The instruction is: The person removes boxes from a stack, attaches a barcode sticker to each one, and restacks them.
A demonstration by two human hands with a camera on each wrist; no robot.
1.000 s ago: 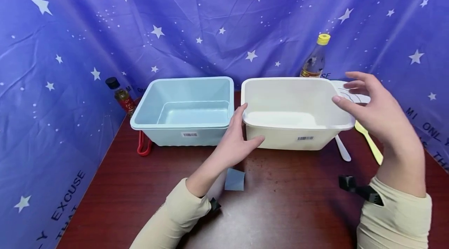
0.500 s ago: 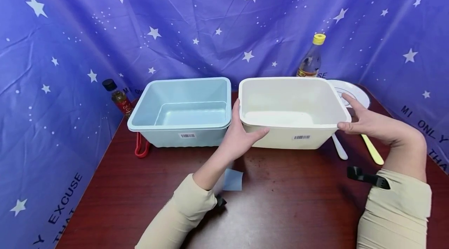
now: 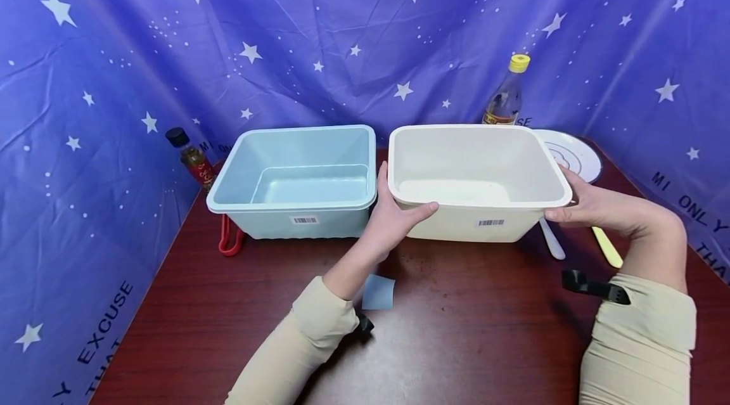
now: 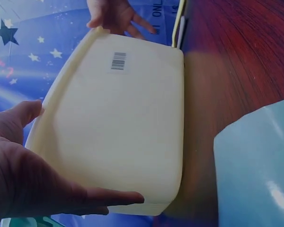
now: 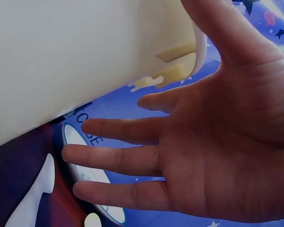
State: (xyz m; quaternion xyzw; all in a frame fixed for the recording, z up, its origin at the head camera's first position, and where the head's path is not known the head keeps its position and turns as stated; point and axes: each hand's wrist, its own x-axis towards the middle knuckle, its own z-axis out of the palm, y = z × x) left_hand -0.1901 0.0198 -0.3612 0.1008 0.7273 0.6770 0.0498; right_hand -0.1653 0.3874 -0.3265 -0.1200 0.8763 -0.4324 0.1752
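Observation:
A cream plastic bin with a barcode label stands on the table, its inside bare. My left hand is at its left end, thumb at the front rim and straight fingers along the end wall. In the left wrist view that hand lies along the bin. My right hand is at the right end, thumb under the front corner of the rim. The right wrist view shows the right hand's fingers straight and spread beside the bin.
A light blue bin stands to the left, with a red-handled item by it and a dark-capped bottle behind. A yellow-capped bottle, white plate, white handle and yellow handle surround the cream bin. A blue paper square lies in front.
My right hand has come down and left from above the plate to the cream bin's right end. The left hand has shifted slightly, its thumb now against the bin's front. The bin stays put.

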